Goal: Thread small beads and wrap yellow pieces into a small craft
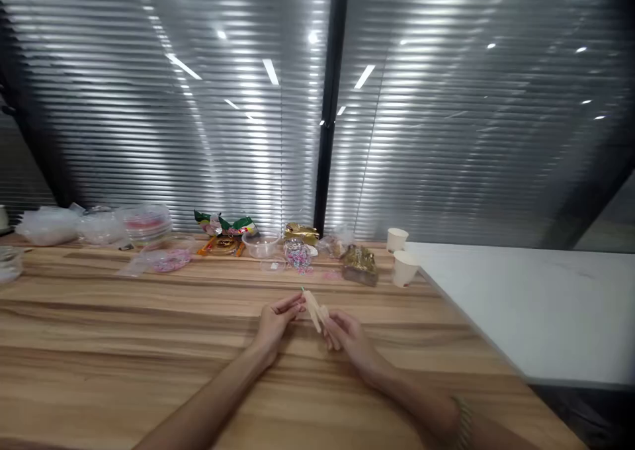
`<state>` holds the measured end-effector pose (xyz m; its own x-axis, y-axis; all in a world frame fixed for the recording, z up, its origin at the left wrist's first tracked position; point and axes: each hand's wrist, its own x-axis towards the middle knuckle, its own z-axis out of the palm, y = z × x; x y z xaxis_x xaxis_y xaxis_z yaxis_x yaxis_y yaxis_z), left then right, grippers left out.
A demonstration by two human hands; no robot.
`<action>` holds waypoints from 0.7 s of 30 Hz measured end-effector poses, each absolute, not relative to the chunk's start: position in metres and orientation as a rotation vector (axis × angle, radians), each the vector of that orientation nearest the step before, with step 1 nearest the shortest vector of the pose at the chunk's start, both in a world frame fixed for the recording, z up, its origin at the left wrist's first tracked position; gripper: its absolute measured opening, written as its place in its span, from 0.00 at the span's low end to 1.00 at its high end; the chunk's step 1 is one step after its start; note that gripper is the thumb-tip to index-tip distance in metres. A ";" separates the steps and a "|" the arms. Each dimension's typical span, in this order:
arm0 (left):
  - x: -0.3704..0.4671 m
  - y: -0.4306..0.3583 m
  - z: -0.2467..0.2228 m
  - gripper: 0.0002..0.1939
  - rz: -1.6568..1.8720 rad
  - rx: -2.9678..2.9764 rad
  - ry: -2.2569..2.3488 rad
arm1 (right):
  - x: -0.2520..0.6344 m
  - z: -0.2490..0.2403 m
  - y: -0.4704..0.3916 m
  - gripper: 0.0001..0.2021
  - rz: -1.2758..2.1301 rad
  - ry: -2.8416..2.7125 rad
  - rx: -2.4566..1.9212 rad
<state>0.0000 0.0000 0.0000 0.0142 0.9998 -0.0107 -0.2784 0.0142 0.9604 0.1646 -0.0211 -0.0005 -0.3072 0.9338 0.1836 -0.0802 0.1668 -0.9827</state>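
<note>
The wood-grained table [149,344] carries paper cups [405,269], clear plastic containers [262,245] and colourful packets [225,225].

No readable text, label, brand, number or sign appears on the packets and cups beyond the two hands, their printed marks too small to make out.

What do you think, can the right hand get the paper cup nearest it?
Probably yes: nothing stands between the right hand and the nearer paper cup, though that hand's fingers hold a pale thing.
</note>
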 end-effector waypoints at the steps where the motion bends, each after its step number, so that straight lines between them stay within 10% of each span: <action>1: 0.001 0.000 0.000 0.20 1.322 1.018 1.008 | 0.166 -0.001 -0.022 0.18 1.330 -1.481 -0.863; 21: 0.005 -0.010 0.017 0.34 1.214 1.152 1.055 | 0.171 0.001 -0.028 0.15 1.343 -1.621 -0.855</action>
